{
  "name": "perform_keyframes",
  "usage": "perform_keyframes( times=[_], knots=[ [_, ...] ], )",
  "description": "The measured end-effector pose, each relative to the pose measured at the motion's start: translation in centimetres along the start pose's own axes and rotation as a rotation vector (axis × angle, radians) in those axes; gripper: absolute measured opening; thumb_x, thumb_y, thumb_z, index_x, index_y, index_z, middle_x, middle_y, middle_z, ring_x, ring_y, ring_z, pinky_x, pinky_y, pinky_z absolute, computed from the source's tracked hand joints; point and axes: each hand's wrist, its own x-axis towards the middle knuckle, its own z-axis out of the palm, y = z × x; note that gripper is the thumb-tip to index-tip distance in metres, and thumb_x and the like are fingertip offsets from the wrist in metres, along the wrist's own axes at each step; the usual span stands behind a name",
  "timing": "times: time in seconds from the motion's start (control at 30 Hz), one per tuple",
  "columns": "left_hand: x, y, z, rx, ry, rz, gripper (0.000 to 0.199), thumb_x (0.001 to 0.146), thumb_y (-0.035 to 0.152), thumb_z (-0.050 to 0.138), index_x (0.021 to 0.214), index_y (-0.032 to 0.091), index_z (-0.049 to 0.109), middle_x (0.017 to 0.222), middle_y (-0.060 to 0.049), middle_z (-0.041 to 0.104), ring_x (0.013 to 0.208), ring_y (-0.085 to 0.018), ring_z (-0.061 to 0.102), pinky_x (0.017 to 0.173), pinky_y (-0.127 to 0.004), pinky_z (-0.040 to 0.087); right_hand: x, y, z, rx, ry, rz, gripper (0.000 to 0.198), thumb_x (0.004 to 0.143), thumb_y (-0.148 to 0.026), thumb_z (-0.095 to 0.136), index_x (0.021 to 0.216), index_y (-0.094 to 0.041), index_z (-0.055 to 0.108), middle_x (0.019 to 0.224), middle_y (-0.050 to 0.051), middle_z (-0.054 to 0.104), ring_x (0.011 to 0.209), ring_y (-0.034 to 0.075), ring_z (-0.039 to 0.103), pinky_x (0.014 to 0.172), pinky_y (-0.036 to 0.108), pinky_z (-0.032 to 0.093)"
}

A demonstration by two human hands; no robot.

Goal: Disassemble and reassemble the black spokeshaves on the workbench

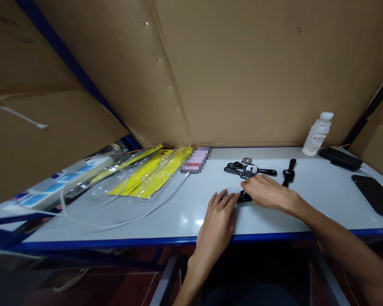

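"What lay nearest to you?"

"The blue edge (178, 241) of the white table (166, 227). Past it were my two hands, both at one black tool (244, 199) lying flat, so I'll place everything by that tool."

"How was your left hand?"

"My left hand (219, 214) lay open to the left of the tool, fingers stretched and slightly spread, one fingertip right at its left end. My thumb was hidden."

"And the right?"

"My right hand (265, 191) came over the tool from the right with its fingers curled down. They covered most of the tool, and I couldn't tell whether they gripped it or something small on it."

"What was around it?"

"Well to the right of the tool lay a flat black slab (375, 195). Well to its left, a white cable (140, 220) looped over the table. Nearer, on the right and slightly beyond, was a second black tool (288, 173) with a narrow handle. Just beyond my tool sat a heap of black tools (249, 174), crossed over one another, metal parts showing."

"Farther off?"

"Beyond the tool to the left, yellow packets (147, 180) overlapped, with a pink device (196, 159) next to them, its face obscured. Beyond it to the right stood a black block (340, 158) and a white-capped bottle (317, 134). Behind everything rose a brown cardboard wall (242, 76)."
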Motion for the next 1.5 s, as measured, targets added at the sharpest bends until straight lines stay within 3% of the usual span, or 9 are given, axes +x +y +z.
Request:
perform_keyframes(
  times=[0.23,0.6,0.9,1.07,1.27,1.5],
  knots=[
    [0.1,0.2,-0.3,0.037,-0.058,-0.016,0.054,0.091,0.001,0.049,0.139,0.021,0.064,0.139,-0.008,0.068,0.138,-0.033,0.054,0.119,-0.059,0.041,-0.3,0.2,-0.7,0.0,-0.058,-0.006,0.03,0.089,0.001,0.049,0.105,-0.012,0.071,0.097,0.016,0.077,0.087,0.029,0.074,0.066,0.032,0.042],
    [0.0,-0.1,-0.1,0.012,-0.066,-0.018,0.059,0.088,-0.003,0.049,0.138,0.024,0.066,0.14,-0.008,0.068,0.138,-0.034,0.054,0.117,-0.06,0.043,-0.2,0.5,-0.7,0.105,0.002,-0.003,0.022,0.101,-0.02,0.051,0.099,-0.014,0.072,0.092,0.014,0.077,0.081,0.025,0.071,0.063,0.031,0.034],
    [0.0,-0.6,0.3,-0.029,-0.03,-0.005,0.06,0.089,-0.003,0.045,0.14,0.023,0.063,0.138,-0.009,0.068,0.137,-0.033,0.054,0.118,-0.062,0.042,0.6,0.7,0.4,0.233,0.071,-0.051,0.019,0.091,-0.009,0.056,0.083,-0.016,0.072,0.088,0.011,0.075,0.08,0.021,0.067,0.065,0.028,0.034],
    [0.0,-0.8,0.7,-0.072,0.007,-0.054,0.039,0.101,0.009,0.044,0.133,0.016,0.065,0.135,-0.012,0.069,0.134,-0.03,0.057,0.113,-0.053,0.049,0.9,1.2,1.2,0.335,0.112,-0.052,0.019,0.085,-0.005,0.054,0.077,-0.016,0.068,0.077,0.007,0.071,0.071,0.018,0.06,0.062,0.027,0.031],
    [0.8,0.1,-0.5,-0.038,-0.112,-0.062,0.035,0.101,0.015,0.05,0.133,0.017,0.065,0.13,-0.015,0.063,0.12,-0.032,0.056,0.102,-0.053,0.053,1.1,1.9,1.3,0.413,0.102,-0.053,0.018,0.079,-0.004,0.057,0.077,-0.018,0.068,0.068,0.001,0.064,0.066,0.015,0.054,0.062,0.025,0.032],
    [4.3,-0.6,-3.2,-0.043,-0.398,0.022,0.038,0.094,0.017,0.06,0.131,0.021,0.067,0.113,-0.013,0.062,0.106,-0.032,0.057,0.095,-0.05,0.049,1.2,2.3,1.4,0.454,0.092,-0.053,0.019,0.077,-0.002,0.056,0.073,-0.018,0.066,0.065,0.0,0.061,0.065,0.014,0.051,0.064,0.026,0.032]
  ],
)
